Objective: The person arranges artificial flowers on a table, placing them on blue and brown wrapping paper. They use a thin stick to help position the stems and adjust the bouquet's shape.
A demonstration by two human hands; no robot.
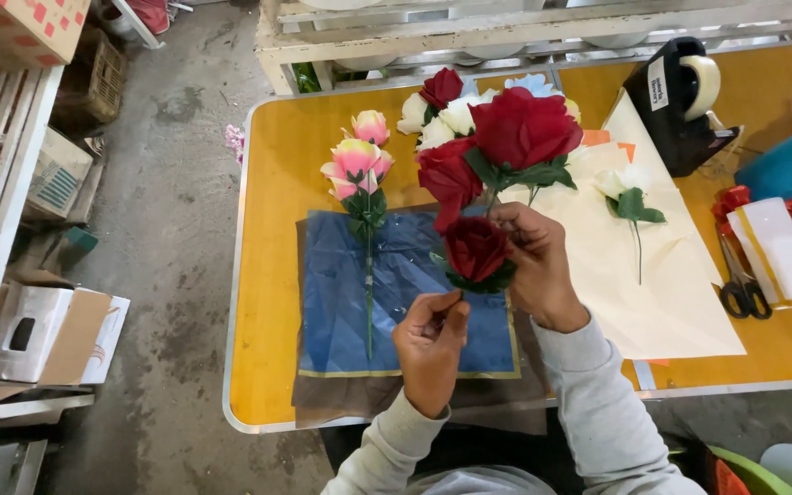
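Even, diffuse light, fairly bright, no single source in view. Shadows soft and short: faint ones under the hands and along the table (268,275) edge onto the floor. Mild sheen on the glossy orange tabletop and on the blue wrapping sheet (341,293), nothing blown out. Focus sharp at centre, slightly softer in the corners. Wide-angle bend visible on shelf lines at left and top.

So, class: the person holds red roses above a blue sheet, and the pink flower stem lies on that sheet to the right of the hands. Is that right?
Not quite. The head view shows the pink flower stem lying to the left of the left hand and right hand, not the right. The rest holds: red roses held above the blue sheet.
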